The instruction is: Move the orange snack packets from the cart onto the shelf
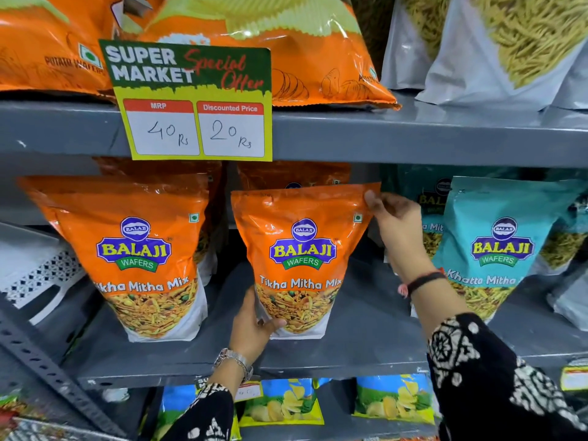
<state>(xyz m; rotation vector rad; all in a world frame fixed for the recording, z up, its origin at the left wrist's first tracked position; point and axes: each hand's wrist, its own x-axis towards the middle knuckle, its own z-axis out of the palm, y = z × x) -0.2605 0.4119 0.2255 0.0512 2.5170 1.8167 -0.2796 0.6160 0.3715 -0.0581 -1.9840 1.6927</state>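
Observation:
An orange Tikha Mitha Mix packet point(302, 259) stands upright in the middle of the grey shelf point(366, 332). My left hand point(254, 329) grips its lower left corner, thumb on the front. My right hand point(397, 227) pinches its top right corner. A second orange packet point(140, 259) stands to its left, apart from it. More orange packets point(292, 175) stand behind in the shadow. The cart is out of view.
Teal Khatta Mitha packets point(499, 249) stand right of my right hand. A price card point(194, 103) hangs from the upper shelf edge point(413, 138), which carries orange wafer bags point(286, 43) and grey packets point(493, 52). Blue chip packets point(394, 399) sit below. A slotted upright point(47, 370) crosses lower left.

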